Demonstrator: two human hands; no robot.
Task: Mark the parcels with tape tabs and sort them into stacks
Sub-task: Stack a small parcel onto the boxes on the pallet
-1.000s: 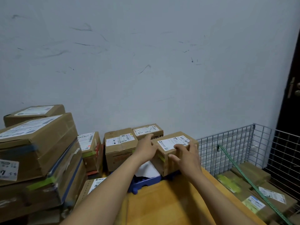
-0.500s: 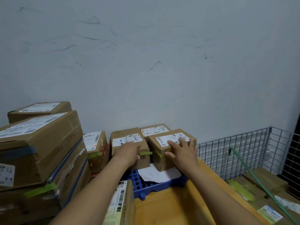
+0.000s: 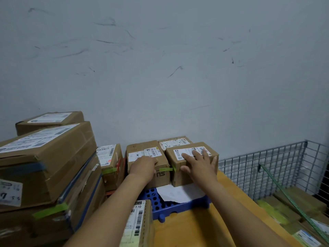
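A small brown parcel [image 3: 179, 177] with a white label stands on a blue plastic pallet [image 3: 178, 207], close beside a second brown parcel [image 3: 140, 147]. A green tape tab [image 3: 165, 169] bridges the gap between their front faces. My right hand [image 3: 199, 164] lies flat on top of the right parcel with its fingers spread over the label. My left hand [image 3: 142, 166] rests on the top front edge of the left parcel. A third labelled parcel [image 3: 175, 142] sits behind them against the wall.
A tall stack of large taped boxes [image 3: 44, 157] fills the left. A smaller parcel [image 3: 108, 163] stands beside it. A labelled box [image 3: 137, 225] is near my left forearm. White paper [image 3: 178, 193] lies on the pallet. A wire cage [image 3: 267, 166] at the right holds parcels [image 3: 293, 202].
Both hands set the small parcel down beside the other one. My left hand moved from it to the neighbouring parcel. My right hand now lies flat on its top.
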